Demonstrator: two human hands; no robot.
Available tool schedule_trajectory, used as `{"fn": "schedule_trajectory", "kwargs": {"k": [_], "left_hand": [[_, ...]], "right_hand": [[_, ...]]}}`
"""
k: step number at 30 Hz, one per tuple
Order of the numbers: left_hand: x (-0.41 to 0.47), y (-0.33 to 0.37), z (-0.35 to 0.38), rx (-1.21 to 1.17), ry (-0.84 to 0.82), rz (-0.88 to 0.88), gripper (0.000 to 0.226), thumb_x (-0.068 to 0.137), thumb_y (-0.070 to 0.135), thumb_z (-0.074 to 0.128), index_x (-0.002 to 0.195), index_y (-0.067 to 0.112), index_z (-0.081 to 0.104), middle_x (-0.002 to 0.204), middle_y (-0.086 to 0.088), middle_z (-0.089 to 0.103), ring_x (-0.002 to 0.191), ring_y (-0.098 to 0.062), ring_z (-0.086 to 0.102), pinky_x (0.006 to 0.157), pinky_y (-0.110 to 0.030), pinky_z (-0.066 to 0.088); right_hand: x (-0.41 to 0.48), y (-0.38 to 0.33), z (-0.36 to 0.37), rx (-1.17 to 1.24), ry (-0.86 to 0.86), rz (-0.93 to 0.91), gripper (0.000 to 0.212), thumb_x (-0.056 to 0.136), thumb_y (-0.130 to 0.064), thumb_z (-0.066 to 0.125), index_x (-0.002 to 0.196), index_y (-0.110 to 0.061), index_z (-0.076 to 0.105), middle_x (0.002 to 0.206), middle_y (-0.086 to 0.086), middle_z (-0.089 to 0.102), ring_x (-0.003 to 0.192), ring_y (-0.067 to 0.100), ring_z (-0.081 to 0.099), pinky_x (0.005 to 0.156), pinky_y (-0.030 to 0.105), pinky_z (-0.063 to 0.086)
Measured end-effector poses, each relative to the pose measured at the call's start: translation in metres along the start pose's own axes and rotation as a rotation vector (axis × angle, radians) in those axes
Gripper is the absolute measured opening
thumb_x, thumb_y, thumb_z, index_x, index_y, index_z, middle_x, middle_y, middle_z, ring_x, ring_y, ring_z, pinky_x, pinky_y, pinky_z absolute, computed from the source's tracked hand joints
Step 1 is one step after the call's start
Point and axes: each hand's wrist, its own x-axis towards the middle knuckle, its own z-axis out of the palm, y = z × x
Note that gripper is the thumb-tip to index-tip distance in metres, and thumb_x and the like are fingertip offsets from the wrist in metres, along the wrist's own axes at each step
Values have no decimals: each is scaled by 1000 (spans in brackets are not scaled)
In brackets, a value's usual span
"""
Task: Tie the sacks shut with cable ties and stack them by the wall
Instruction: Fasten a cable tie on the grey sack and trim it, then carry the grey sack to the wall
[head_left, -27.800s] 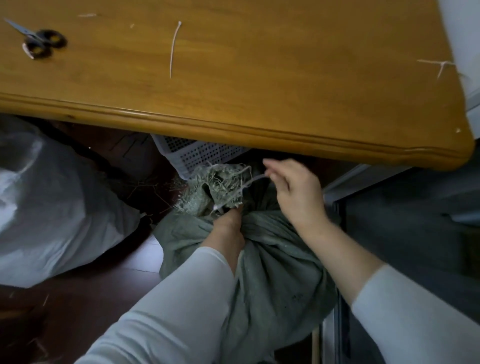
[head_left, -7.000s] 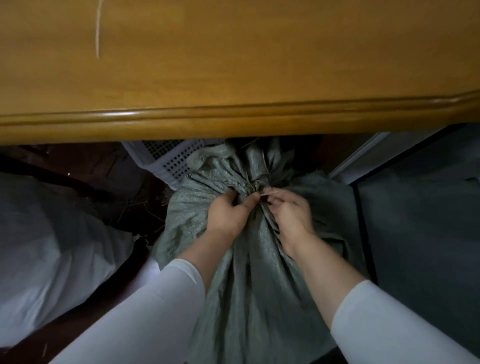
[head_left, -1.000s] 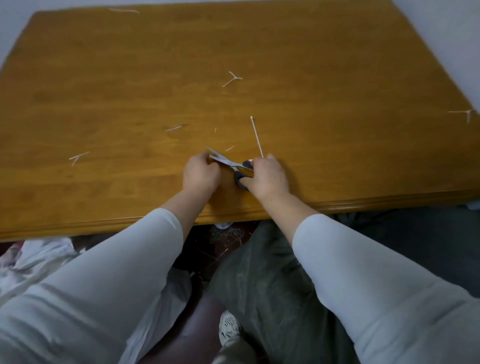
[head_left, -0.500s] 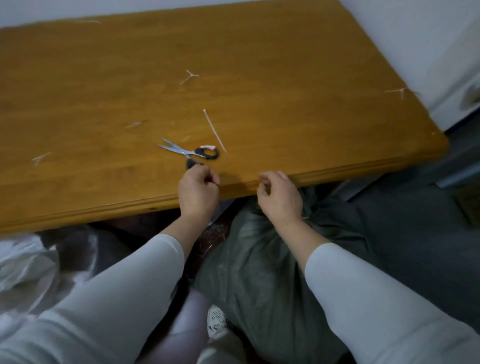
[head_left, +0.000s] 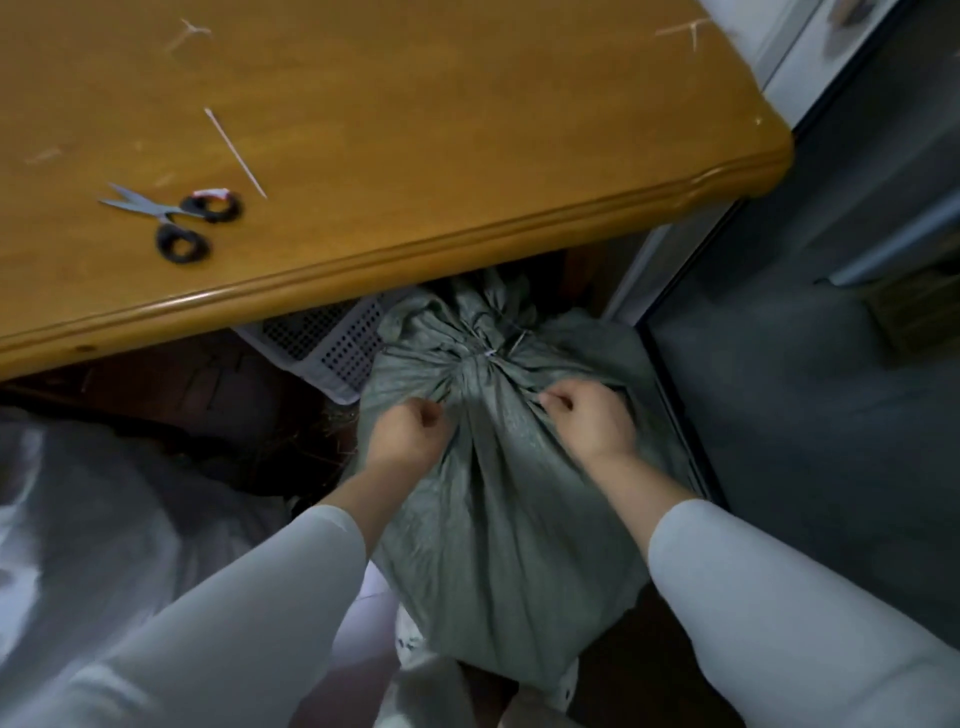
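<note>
A grey-green woven sack (head_left: 509, 530) stands on the floor in front of me, partly under the table edge. Its neck is gathered and cinched by a white cable tie (head_left: 491, 353). My left hand (head_left: 408, 434) grips the sack's cloth just below the neck on the left. My right hand (head_left: 589, 415) grips the cloth on the right side of the neck. A spare white cable tie (head_left: 236, 153) lies on the table top.
The wooden table (head_left: 415, 156) overhangs the sack; scissors (head_left: 174, 218) and cut tie ends lie on it. A white perforated basket (head_left: 322, 348) sits under the table. A white sack (head_left: 78, 519) lies at left. A dark floor area (head_left: 805, 389) extends right.
Both hands left the table edge and dropped onto the green sack, each taking hold of cloth beside the tied neck. The scissors stay on the table. My view tipped downward.
</note>
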Motion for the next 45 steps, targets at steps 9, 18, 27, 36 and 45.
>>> {"fn": "schedule_trajectory", "kwargs": {"k": [9,18,27,36,45], "left_hand": [[75,-35,16,50,123,-101,64,86,35,63,140,16,36,145,-17,28,135,-35,27,104,-43,35],[107,-61,31,-55,140,-169,101,70,66,64,148,21,19,152,-14,20,141,-35,16,115,-47,23],[124,-73,35,-132,119,-231,118,64,73,63,150,21,2,157,-9,14,145,-29,13,116,-51,18],[109,-90,39,-62,154,-17,80,70,69,60,138,30,43,143,-13,38,131,-35,36,110,-42,35],[40,-104,40,125,341,202,32,95,33,49,101,9,69,125,-12,55,116,-32,46,93,-36,29]], "right_hand": [[74,-34,54,95,80,-49,33,93,-38,51,101,-12,69,101,16,68,97,34,61,70,33,46],[73,-38,69,19,118,-117,51,87,-55,52,113,-12,66,118,10,62,108,29,58,85,37,50],[78,-37,84,47,193,-53,34,98,-26,40,95,0,62,103,22,64,100,35,59,100,44,40],[41,-25,80,-153,235,-92,29,101,-20,29,101,0,50,102,23,62,97,38,58,93,38,37],[-19,-14,97,-145,255,-136,19,100,-12,33,98,0,48,92,25,65,85,41,60,72,39,37]]}}
